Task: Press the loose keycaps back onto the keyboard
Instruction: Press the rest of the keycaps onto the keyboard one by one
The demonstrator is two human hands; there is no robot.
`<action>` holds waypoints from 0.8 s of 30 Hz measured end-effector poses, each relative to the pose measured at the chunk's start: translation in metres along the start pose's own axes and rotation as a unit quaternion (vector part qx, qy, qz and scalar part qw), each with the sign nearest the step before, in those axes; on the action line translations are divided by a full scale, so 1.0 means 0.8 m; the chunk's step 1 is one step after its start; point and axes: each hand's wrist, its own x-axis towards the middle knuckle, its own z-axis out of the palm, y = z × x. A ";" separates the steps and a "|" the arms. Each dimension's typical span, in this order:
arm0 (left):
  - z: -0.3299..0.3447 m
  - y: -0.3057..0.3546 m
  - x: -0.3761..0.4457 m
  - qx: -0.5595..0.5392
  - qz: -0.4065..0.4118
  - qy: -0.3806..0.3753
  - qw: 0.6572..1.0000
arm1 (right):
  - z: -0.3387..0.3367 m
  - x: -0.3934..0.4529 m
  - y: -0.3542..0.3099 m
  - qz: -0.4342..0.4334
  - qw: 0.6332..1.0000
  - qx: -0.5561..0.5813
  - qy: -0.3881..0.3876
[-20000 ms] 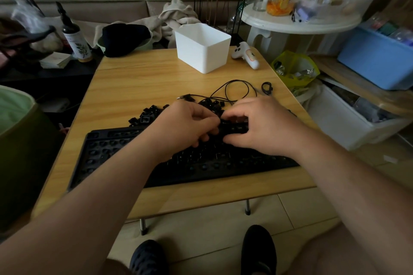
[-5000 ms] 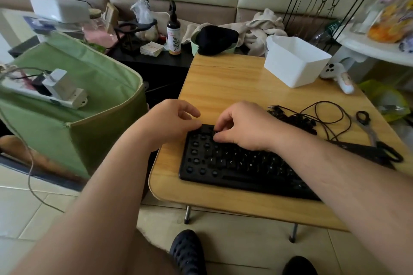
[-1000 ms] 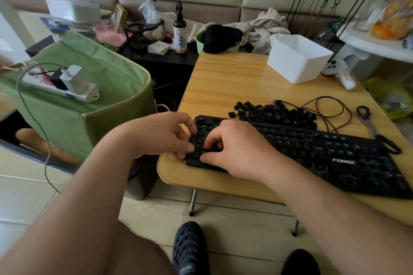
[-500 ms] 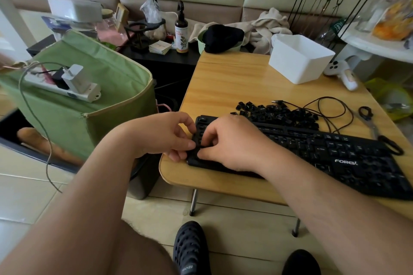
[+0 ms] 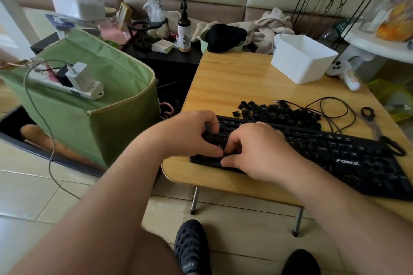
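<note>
Currently head view only. Both hands over keyboard point(image 5: 335, 154) left end, on table point(image 5: 234, 82). Left hand point(image 5: 190, 136) curled, fingertips down on upper-left keys; holding a cap or just pressing, cannot tell. Right hand point(image 5: 252, 152) curled too, thumb and fingers meeting at lower-left corner, looks like pinching or seating a cap, cap itself hidden. Loose keycaps point(image 5: 279, 114) piled just behind keyboard's far edge, touching cable point(image 5: 335, 107). Scissors point(image 5: 380, 131) beside right end. White bin point(image 5: 301, 58) well apart, farther back.

Risks, as judgement: cap tilted on stem, pressed hard, could jam or snap stem. Keyboard near table's front-left edge, so downward force there might tip or slide it. Pile near cable; a snag could scatter caps to floor.
</note>
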 end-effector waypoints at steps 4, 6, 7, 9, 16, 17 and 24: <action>0.006 0.002 0.003 0.010 0.005 0.006 1.000 | -0.003 0.006 -0.012 -0.001 0.999 -0.054 -0.006; 0.008 0.000 0.003 0.011 -0.002 0.022 1.000 | -0.001 0.006 -0.017 -0.012 0.996 -0.084 0.008; 0.009 -0.001 0.004 0.007 -0.009 0.028 1.000 | 0.001 0.006 -0.018 -0.016 0.996 -0.092 0.016; 0.011 -0.004 0.005 -0.009 -0.023 0.034 0.999 | 0.005 0.005 -0.016 -0.014 0.997 -0.077 0.024; 0.012 -0.008 0.009 -0.047 -0.051 0.028 0.997 | 0.032 -0.006 -0.001 0.038 0.992 0.093 0.073; 0.012 -0.009 0.009 -0.046 -0.053 0.026 0.997 | 0.033 -0.006 -0.001 0.048 0.989 0.114 0.076; 0.010 -0.007 0.010 -0.045 -0.060 0.002 0.997 | 0.031 -0.010 -0.001 0.067 0.986 0.139 0.070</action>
